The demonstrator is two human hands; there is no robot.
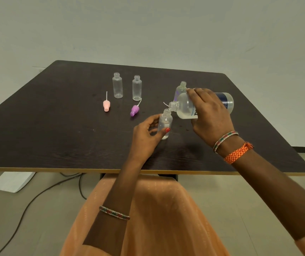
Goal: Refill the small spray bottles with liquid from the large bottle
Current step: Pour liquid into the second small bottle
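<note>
My right hand [208, 112] grips the large clear bottle [184, 107], tipped on its side with its open neck just above the mouth of a small clear bottle [165, 122]. My left hand [146, 134] holds that small bottle upright on the dark table [55, 126], thumb and fingers round it. Some liquid shows inside it. Two more small open bottles [117, 85] [137, 88] stand upright at the back. Another small bottle [181, 87] stands behind the large one, partly hidden.
A pink spray cap [106, 104] and a purple spray cap [134, 110] lie on the table in front of the back bottles, each with its thin tube. A thin white tube [165, 104] shows beside the large bottle's neck. Cables and a white object lie on the floor.
</note>
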